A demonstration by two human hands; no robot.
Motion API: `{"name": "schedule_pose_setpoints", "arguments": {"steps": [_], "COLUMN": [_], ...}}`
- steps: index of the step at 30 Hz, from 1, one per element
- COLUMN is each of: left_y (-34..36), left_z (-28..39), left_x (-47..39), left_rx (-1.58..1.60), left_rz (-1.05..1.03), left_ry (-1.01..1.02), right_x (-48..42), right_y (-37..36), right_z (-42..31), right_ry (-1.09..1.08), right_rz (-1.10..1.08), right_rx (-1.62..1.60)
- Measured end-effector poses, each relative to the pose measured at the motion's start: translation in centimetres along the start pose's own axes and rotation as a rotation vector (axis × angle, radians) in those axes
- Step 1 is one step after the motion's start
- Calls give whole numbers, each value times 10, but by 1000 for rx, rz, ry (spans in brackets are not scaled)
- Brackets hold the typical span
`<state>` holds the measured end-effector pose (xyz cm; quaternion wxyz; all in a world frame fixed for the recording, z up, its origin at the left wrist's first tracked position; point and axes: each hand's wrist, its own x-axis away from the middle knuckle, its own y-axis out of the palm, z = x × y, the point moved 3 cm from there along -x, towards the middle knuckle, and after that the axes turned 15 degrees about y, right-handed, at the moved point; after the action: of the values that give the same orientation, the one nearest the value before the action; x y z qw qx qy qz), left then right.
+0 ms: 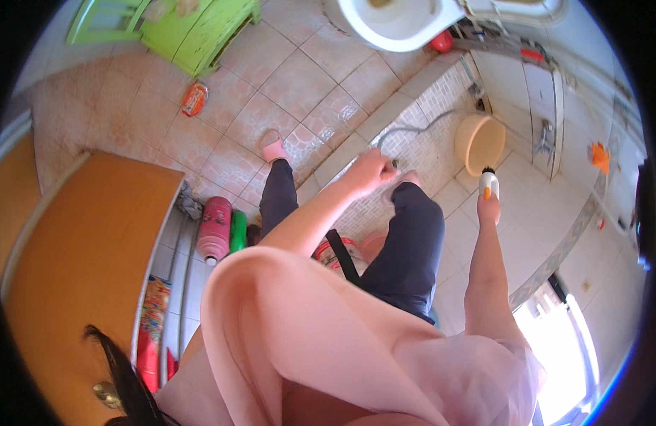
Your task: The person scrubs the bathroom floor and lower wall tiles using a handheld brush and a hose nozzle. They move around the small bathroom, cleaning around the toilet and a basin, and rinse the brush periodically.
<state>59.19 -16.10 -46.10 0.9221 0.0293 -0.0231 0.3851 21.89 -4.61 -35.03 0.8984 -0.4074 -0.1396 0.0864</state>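
My right hand (pixel 489 209) is closed around the white handle of a brush (pixel 488 182), which has an orange part near my thumb and dark bristles pointing up. The brush overlaps the lower rim of a peach plastic basin (pixel 459 144) in the picture. My left hand (pixel 369 173), fingers curled, is over the tiled ledge and mosaic shower floor. A grey hose (pixel 418 129) runs across that floor and passes out of sight at my left hand; whether I hold it cannot be told. A small dark round thing shows beside the curled fingers.
A toilet (pixel 402 40) stands at the top, a green cabinet (pixel 192 34) at upper left. An orange packet (pixel 195 99) lies on the floor. A raised tiled ledge (pixel 378 114) borders the shower area. At left are a wooden door (pixel 93 239) and a pink thermos flask (pixel 216 223).
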Motion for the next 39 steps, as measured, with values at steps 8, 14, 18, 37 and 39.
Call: {"name": "schedule_pose_setpoints", "arguments": {"steps": [8, 14, 18, 37, 39], "left_y": [-28, -2, 18, 45, 35], "left_z": [59, 71, 50, -32, -44], "left_x": [-63, -111, -131, -182, -168], "left_rx": [-213, -322, -431, -838, -877], "left_rz": [-38, -197, -443, -1372, -1366], "left_ry": [-180, -15, -152, 37, 78], "right_x": [53, 112, 139, 448, 446], "right_y": [137, 182, 221, 259, 241], "right_z": [87, 72, 64, -180, -186], "right_ry": [283, 540, 775, 2506, 2528], "right_rz": [-400, -619, -655, -745, -917], "right_rx": [-287, -504, -731, -1827, -1941]}}
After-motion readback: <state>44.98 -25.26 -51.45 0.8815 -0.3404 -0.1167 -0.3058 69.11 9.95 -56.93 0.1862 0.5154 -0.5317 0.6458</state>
